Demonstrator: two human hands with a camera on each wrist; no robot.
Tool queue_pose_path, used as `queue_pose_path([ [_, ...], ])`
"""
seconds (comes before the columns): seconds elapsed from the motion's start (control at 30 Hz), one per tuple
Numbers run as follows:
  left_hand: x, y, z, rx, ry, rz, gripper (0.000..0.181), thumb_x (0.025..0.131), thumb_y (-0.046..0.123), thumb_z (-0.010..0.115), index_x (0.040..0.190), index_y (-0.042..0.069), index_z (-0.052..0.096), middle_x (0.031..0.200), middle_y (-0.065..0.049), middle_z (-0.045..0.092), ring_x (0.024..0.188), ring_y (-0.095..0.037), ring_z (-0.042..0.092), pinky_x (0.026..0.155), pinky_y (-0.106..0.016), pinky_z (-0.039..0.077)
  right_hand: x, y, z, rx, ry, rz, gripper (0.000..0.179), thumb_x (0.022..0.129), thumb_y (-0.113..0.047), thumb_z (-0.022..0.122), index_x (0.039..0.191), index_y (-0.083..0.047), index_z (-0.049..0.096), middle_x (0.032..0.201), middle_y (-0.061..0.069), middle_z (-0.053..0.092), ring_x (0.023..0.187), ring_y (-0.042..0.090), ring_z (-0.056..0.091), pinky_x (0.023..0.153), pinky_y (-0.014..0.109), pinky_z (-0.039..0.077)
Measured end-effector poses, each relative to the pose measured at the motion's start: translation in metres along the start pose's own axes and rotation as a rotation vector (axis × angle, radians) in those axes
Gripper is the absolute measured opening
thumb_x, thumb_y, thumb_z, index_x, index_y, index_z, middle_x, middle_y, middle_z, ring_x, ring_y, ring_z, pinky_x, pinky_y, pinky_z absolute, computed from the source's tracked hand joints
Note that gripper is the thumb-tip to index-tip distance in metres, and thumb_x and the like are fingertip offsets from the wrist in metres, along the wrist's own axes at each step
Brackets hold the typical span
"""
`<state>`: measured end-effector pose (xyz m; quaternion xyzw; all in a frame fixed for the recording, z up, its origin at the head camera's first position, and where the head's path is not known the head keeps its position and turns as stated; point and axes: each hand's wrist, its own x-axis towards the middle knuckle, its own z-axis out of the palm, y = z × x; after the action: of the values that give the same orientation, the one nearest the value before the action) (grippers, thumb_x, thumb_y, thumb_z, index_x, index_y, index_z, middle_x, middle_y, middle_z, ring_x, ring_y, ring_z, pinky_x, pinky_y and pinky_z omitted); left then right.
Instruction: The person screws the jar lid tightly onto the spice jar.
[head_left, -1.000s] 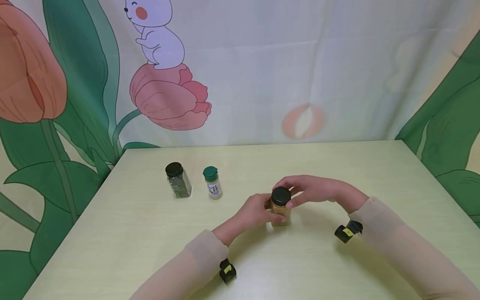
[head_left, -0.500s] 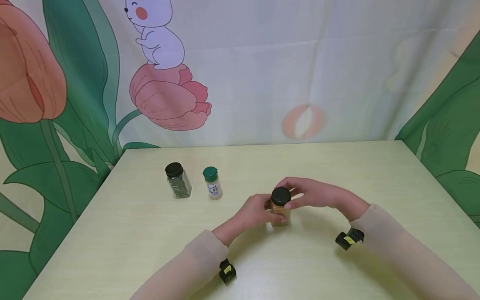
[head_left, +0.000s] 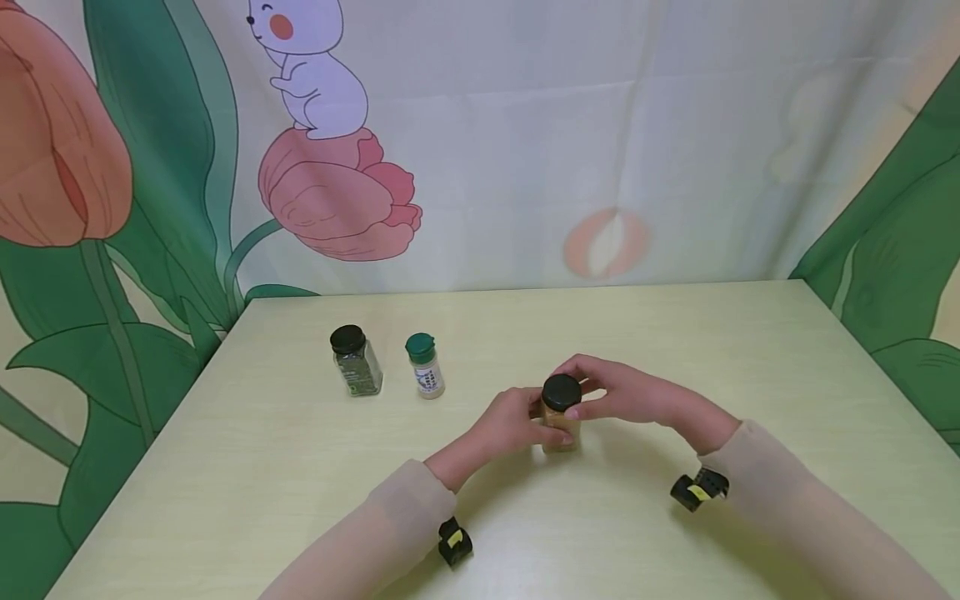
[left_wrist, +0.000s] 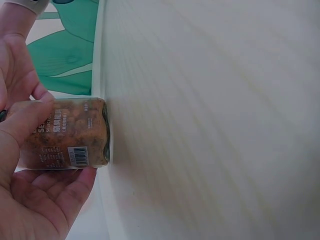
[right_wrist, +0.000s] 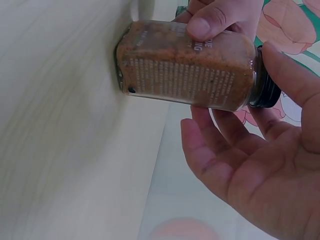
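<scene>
A square glass spice jar (head_left: 557,420) with orange-brown seasoning stands upright on the table. My left hand (head_left: 513,421) grips its body, thumb across the near side and fingers round the left and back. Printed white text and a barcode show on the jar in the left wrist view. At the top, my right hand (head_left: 630,392) has its thumb against the black lid (right_wrist: 267,87), with its fingers reaching round the other side. The lid sits on the jar. Parts of the right fingers are hidden behind the jar in the head view.
A black-capped jar of green herbs (head_left: 360,371) stands on the table (head_left: 300,483) at the left. Beside it is a small shaker with a green cap (head_left: 426,371). A printed flower curtain (head_left: 495,167) hangs behind the table's back edge.
My right wrist and forearm have shifted slightly down and toward me, and the right thumb has slid a little left round the lid. The left hand and the jar have stayed in place.
</scene>
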<state>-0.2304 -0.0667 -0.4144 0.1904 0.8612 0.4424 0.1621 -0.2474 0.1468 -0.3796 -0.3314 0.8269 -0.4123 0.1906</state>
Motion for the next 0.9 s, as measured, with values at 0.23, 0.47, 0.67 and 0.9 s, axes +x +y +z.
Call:
queue_pose_path([
  [0.23, 0.000, -0.001, 0.000, 0.000, -0.001, 0.004, 0.043, 0.085, 0.020, 0.085, 0.121, 0.002, 0.070, 0.120, -0.012, 0.076, 0.114, -0.024, 0.070, 0.102, -0.038, 0.054, -0.002, 0.001, 0.004, 0.016, 0.032, -0.004, 0.036, 0.097, -0.010, 0.069, 0.128, 0.000, 0.054, 0.128, 0.020, 0.064, 0.125, 0.038, 0.059, 0.112, 0.060, 0.046],
  [0.47, -0.001, 0.000, -0.001, 0.002, 0.000, 0.002, 0.042, 0.085, 0.020, 0.084, 0.120, 0.003, 0.070, 0.118, -0.012, 0.076, 0.106, -0.019, 0.068, 0.095, -0.031, 0.052, -0.004, -0.003, 0.009, 0.035, 0.053, -0.008, 0.035, 0.098, -0.009, 0.068, 0.127, 0.002, 0.052, 0.131, 0.023, 0.061, 0.127, 0.043, 0.057, 0.111, 0.064, 0.045],
  [0.67, -0.001, 0.000, -0.001, -0.004, 0.001, 0.008, 0.042, 0.084, 0.020, 0.085, 0.120, 0.003, 0.070, 0.115, -0.012, 0.077, 0.100, -0.017, 0.066, 0.088, -0.026, 0.049, -0.005, -0.006, 0.013, 0.049, 0.082, 0.033, 0.036, 0.098, -0.011, 0.068, 0.128, 0.002, 0.051, 0.134, 0.023, 0.059, 0.130, 0.046, 0.057, 0.111, 0.066, 0.045],
  [0.9, -0.002, 0.001, -0.001, -0.004, 0.006, 0.012, 0.042, 0.084, 0.020, 0.085, 0.119, 0.003, 0.070, 0.114, -0.012, 0.077, 0.099, -0.016, 0.066, 0.087, -0.025, 0.049, -0.006, -0.004, 0.016, 0.053, 0.115, 0.051, 0.037, 0.099, -0.014, 0.069, 0.127, 0.001, 0.051, 0.133, 0.023, 0.060, 0.131, 0.048, 0.057, 0.110, 0.066, 0.044],
])
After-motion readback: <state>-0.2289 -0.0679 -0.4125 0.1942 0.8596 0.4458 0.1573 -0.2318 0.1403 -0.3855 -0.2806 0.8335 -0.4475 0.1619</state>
